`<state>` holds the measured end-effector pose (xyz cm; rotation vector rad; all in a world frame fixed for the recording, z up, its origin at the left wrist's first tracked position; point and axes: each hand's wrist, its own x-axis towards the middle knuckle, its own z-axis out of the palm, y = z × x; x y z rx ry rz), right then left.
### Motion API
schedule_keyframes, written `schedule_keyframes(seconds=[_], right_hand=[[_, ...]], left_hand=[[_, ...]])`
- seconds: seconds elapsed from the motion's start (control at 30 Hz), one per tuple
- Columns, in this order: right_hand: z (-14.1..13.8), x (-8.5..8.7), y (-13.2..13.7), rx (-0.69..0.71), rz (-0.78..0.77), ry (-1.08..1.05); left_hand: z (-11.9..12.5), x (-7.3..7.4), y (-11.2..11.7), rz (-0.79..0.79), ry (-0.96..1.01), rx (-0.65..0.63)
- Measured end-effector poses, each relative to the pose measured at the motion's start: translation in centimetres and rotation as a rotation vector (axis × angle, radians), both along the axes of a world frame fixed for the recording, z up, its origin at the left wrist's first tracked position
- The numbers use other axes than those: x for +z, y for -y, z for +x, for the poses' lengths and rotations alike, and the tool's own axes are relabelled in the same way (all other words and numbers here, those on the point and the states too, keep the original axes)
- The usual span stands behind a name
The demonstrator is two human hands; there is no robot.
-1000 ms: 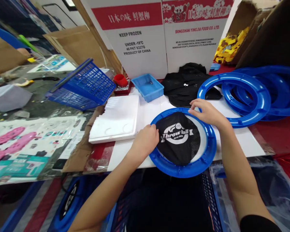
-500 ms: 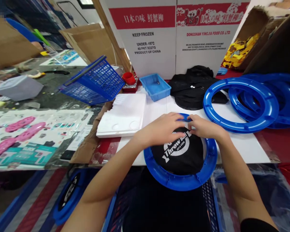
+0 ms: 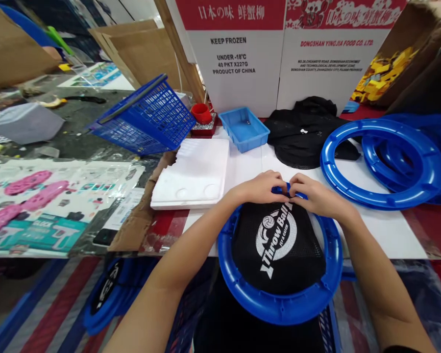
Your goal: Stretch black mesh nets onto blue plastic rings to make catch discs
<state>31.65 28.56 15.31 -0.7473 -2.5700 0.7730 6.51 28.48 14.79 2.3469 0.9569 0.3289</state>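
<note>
A blue plastic ring with a black mesh disc across its opening is in front of me, its near side overhanging the table edge. White "Throw Ball" print shows on the mesh. My left hand pinches the far rim of the ring, fingers curled over it. Close beside it, my right hand grips the same rim and the mesh edge there. The fingertips partly hide where mesh meets rim. Loose black mesh pieces are heaped beyond my hands. Several bare blue rings overlap on the right.
A white foam block and a tilted blue basket stand left. Behind are a small blue tray, a red cup and a tall white carton. Finished-looking blue discs hang low at the left.
Both hands have closed from loosely spread fingers into grips on the far rim. The ring's face is turned more toward me, and its print is now uncovered. The view has shifted slightly.
</note>
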Motion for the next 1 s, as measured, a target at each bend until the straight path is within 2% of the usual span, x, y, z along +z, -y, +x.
schedule_keyframes(seconds=[0.2,0.4,0.5,0.73,1.0], right_hand=[[-0.9,-0.1,0.1,-0.041,-0.070,0.047],[-0.7,-0.4,-0.3,-0.128,-0.321,-0.086],[-0.7,-0.8,-0.6,-0.151,-0.381,-0.109],[-0.6,-0.9,-0.6,-0.244,-0.336,-0.100],[-0.2,-0.7,-1.0,-0.254,-0.340,-0.073]], left_hand=[[-0.7,-1.1,-0.3,-0.119,0.138,0.062],[-0.5,-1.3,-0.4,-0.155,0.198,0.107],[-0.5,-1.1,-0.3,-0.184,0.208,0.134],[-0.4,-1.0,-0.2,-0.234,0.241,0.220],[0.0,-1.2,-0.1,-0.208,0.288,0.265]])
